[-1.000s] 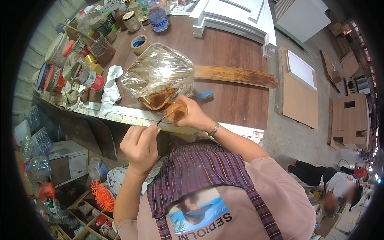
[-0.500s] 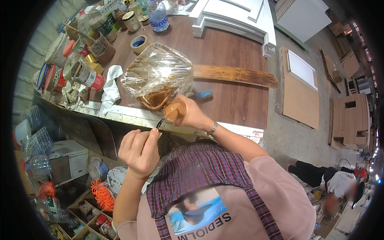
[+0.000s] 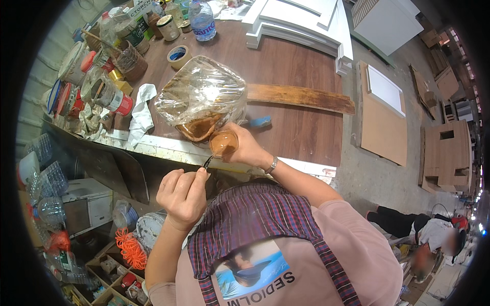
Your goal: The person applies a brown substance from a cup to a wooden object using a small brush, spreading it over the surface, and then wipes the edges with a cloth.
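My right hand [image 3: 248,148] is wrapped round a small clear cup [image 3: 223,140] of brown liquid, just past the near edge of the wooden table. In a pinch of thumb and fingers, my left hand [image 3: 182,196] holds a thin dark-handled tool [image 3: 207,162]. The tool's far end reaches over the cup's near rim into the brown liquid; the kind of its tip is hidden. Right behind the cup lies a bulky brown piece wrapped in clear plastic film [image 3: 204,89], with a bare brown hollow [image 3: 199,126] at its near side.
A brown-stained wooden strip [image 3: 301,97] lies right of the wrapped piece, near a blue block [image 3: 260,121]. Tape [image 3: 178,56], a white cloth [image 3: 143,112] and stained tubs [image 3: 120,102] stand left. White panels [image 3: 301,25] lie at the back. Another person [image 3: 429,229] is far right.
My left hand has moved slightly right, and the tool reaches further into the cup. The cup is tilted a little differently in my right hand, which has hardly moved.
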The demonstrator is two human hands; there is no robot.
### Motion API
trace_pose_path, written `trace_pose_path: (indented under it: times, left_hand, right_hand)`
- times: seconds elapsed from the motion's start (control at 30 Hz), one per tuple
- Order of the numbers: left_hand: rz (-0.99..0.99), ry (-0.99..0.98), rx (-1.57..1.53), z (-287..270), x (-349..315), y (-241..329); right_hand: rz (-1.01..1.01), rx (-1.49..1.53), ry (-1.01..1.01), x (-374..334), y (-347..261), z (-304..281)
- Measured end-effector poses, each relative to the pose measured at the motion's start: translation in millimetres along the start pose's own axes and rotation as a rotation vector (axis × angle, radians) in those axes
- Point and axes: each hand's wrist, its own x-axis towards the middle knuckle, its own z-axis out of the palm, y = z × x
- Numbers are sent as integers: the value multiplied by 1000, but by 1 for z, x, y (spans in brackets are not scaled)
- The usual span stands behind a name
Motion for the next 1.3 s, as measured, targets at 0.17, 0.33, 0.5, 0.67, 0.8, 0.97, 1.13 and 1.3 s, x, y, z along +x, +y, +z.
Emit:
trace_pose_path:
  times: [0.17,0.33,0.5,0.67,0.8,0.97,1.13,1.3]
  left_hand:
    - [-15,4,-19,3,0,0]
    - [-38,0,-25,4,-2,1]
    - [-55,25,-19,-1,-2,0]
    - [-97,20,-46,-3,-4,1]
    - [-113,16,-45,-5,-5,1]
    - [-126,18,-41,-6,-5,2]
    - [-129,17,-49,-6,-4,2]
    - [-132,14,-56,-6,-3,1]
  right_hand:
    - [27,1,15,1,-2,1]
    - [57,-39,47,2,-9,4]
    - [115,-59,37,6,-18,2]
    - [122,-101,40,6,-17,0]
    - [99,-111,68,7,-16,0]
    - [127,-193,62,6,-29,0]
    - [131,-194,46,4,-33,-1]
    - [94,-170,25,5,-38,-1]
